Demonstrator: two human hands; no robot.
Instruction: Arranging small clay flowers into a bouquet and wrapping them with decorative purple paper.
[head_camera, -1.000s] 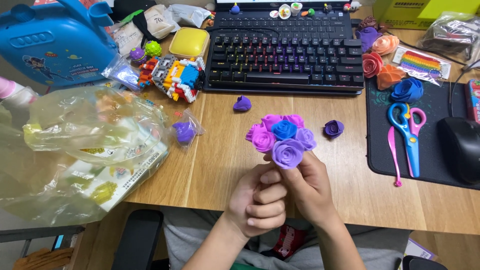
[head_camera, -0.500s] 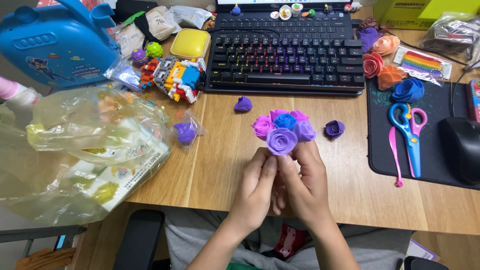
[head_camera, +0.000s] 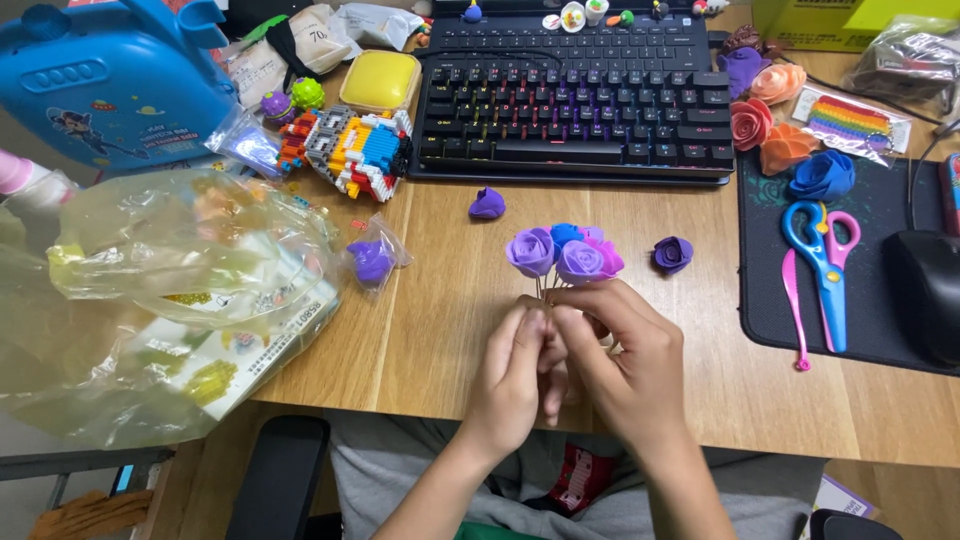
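Wooden counter (head_camera: 440, 300), crowded along its far edge: a black keyboard (head_camera: 575, 95), a block-built toy figure (head_camera: 355, 150), a yellow case (head_camera: 380, 80) and a blue toy case (head_camera: 110, 85) at the far left corner. Near the front edge, both hands meet around thin stems — the left hand (head_camera: 515, 375) and right hand (head_camera: 625, 365) are each closed on them, fingertips pinched together just under the blooms. The small bouquet of foam roses (head_camera: 563, 255), purple, blue and pink, stands upright above the fingers, its stems running down into the grip, so its long axis points away from the person. A loose dark purple rose (head_camera: 672, 253) lies just right of the bouquet, nearer the right hand. Blue-and-pink scissors (head_camera: 822, 265) rest on the black mat (head_camera: 850, 300) at the right edge; a crumpled plastic bag (head_camera: 160, 300) fills the left.
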